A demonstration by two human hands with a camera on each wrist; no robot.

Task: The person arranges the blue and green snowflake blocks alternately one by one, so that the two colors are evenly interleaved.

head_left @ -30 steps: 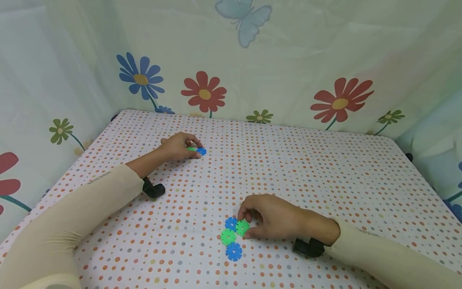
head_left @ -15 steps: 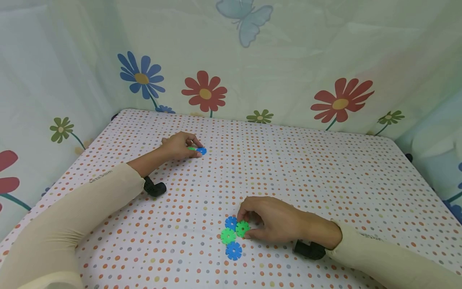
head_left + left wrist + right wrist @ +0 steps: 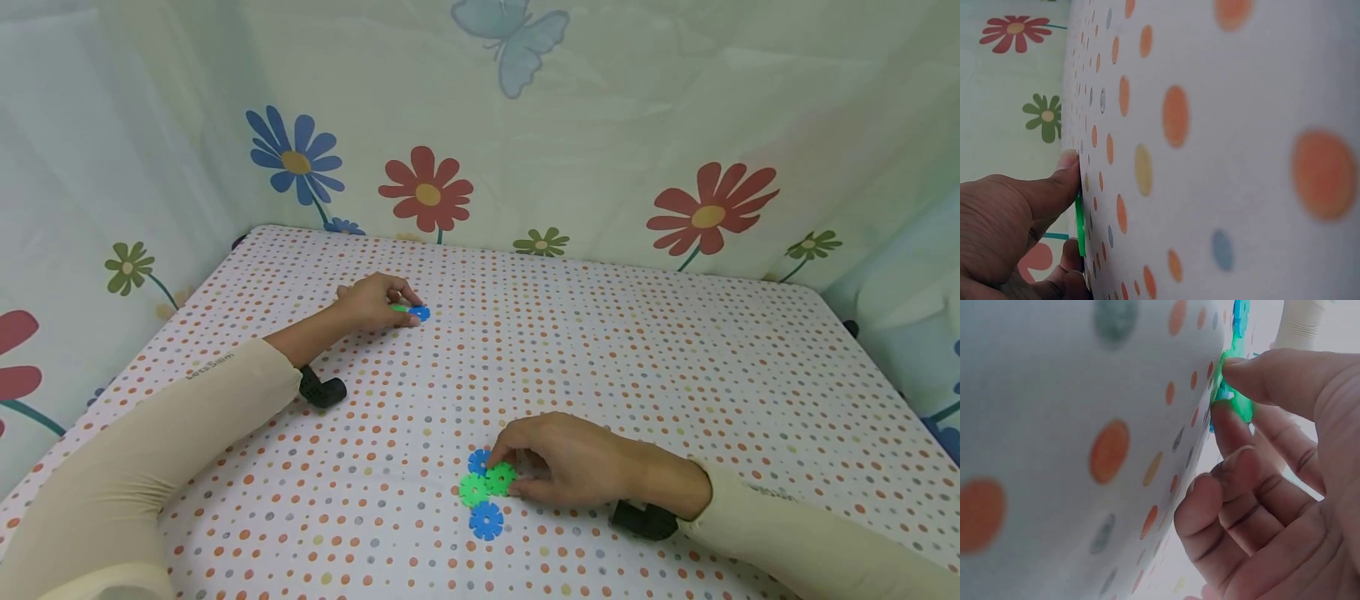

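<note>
Six little plastic flower-shaped discs on the bench w/ the dotty cloth (image 3: 600, 350): 3 blue, 3 green. Near the front, 4 sit bunched & touching: 2 blue flower discs (image 3: 486, 520), 2 green. The right hand (image 3: 577, 460) has its fingers (image 3: 1235, 428) curled, pinching one green flower disc (image 3: 500, 478) of that bunch. Further back, the left hand (image 3: 372, 301) pinches a green disc (image 3: 1080, 226) joined to a blue disc (image 3: 420, 313), low on the cloth.

head view looks down; wrist views skim the dotted cloth (image 3: 600, 350) closely.
</note>
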